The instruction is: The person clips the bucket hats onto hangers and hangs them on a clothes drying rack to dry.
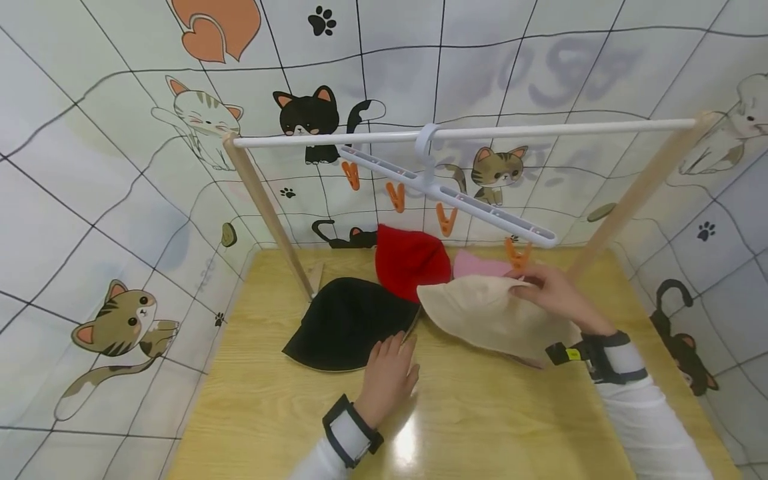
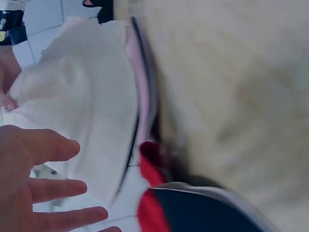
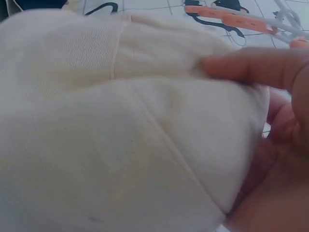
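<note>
A cream bucket hat [image 1: 480, 310] is pinched at its crown by my right hand [image 1: 555, 293], thumb on the near side in the right wrist view. The hat's brim slants toward the black bucket hat [image 1: 351, 323], which lies crown up on the table. My left hand [image 1: 390, 373], fingers spread and relaxed, is by the black hat's right brim and holds nothing. Behind these are a red bucket hat [image 1: 411, 260] and a pink hat [image 1: 477, 265], the pink one mostly hidden by the cream hat. In the left wrist view the left fingers [image 2: 58, 188] overlap the cream hat.
Above the hats a white hanger [image 1: 447, 193] hooks over a white rod [image 1: 540, 132] on wooden posts [image 1: 264, 207]. Several orange clips [image 1: 447, 220] hang from it, the rightmost close over my right hand. Cat-patterned walls [image 1: 144, 220] surround the wooden table [image 1: 258, 413].
</note>
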Demonstrator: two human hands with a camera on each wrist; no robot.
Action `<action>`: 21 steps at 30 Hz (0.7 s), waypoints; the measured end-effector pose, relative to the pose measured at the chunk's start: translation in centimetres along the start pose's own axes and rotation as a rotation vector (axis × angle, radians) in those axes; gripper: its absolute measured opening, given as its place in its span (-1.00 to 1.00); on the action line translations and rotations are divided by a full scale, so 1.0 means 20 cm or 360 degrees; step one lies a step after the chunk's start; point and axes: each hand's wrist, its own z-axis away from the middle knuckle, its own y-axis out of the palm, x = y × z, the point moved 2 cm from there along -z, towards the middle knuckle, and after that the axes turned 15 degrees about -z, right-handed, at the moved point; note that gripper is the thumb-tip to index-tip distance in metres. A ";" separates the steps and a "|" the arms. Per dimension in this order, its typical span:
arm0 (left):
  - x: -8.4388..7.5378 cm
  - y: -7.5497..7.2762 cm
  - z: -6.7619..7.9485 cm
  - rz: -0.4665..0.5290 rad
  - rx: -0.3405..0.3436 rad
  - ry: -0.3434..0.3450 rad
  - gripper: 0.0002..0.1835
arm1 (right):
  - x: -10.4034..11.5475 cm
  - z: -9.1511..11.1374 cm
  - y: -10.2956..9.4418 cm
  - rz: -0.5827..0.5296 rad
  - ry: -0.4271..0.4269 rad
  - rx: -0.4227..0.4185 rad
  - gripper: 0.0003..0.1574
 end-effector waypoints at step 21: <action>-0.16 -0.48 -0.60 0.0326 -0.0282 0.0116 -0.56 | 0.15 0.07 -0.07 -0.0110 -0.0236 0.0146 -0.38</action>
